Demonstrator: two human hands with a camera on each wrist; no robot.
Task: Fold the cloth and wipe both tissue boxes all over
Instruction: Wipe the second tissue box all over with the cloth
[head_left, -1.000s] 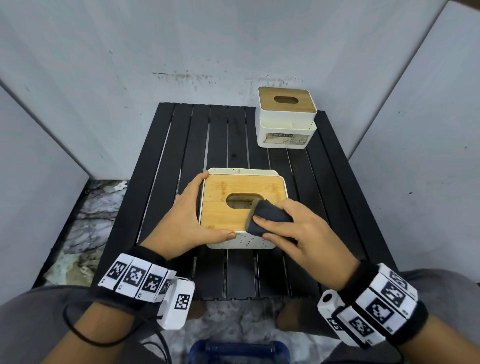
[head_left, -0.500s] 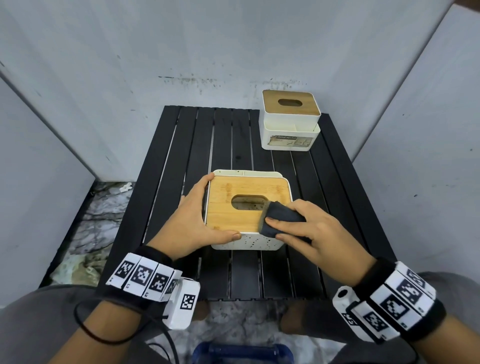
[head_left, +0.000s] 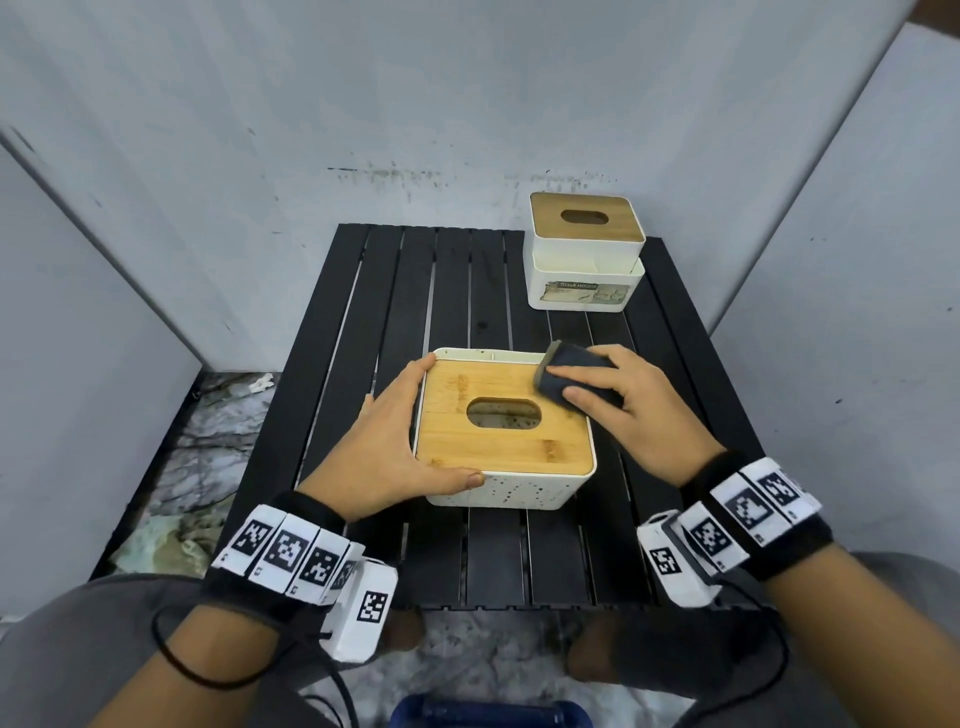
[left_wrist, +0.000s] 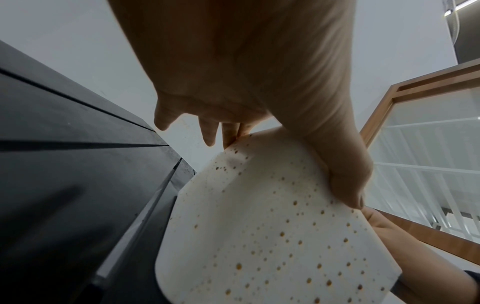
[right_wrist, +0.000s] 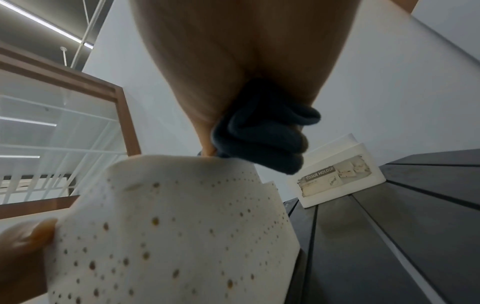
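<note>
A white speckled tissue box (head_left: 511, 491) with a bamboo lid and oval slot stands mid-table. My left hand (head_left: 387, 447) holds its near left corner, fingers along the left wall, thumb across the front wall. In the left wrist view the left hand (left_wrist: 259, 82) clasps the speckled box (left_wrist: 272, 236). My right hand (head_left: 623, 410) grips a folded dark cloth (head_left: 569, 382) and presses it on the lid's far right corner. The right wrist view shows the cloth (right_wrist: 262, 135) bunched above the box (right_wrist: 176, 226). A second white tissue box (head_left: 584, 254) stands at the far right.
Both boxes stand on a black slatted table (head_left: 395, 291), enclosed by grey wall panels at the back and both sides. Marble floor shows to the left. A blue object (head_left: 488, 714) lies below the table's near edge, between my knees.
My right hand has slid the cloth from the lid's near right part, beside the slot, to its far right corner. The left hand keeps its hold on the box.
</note>
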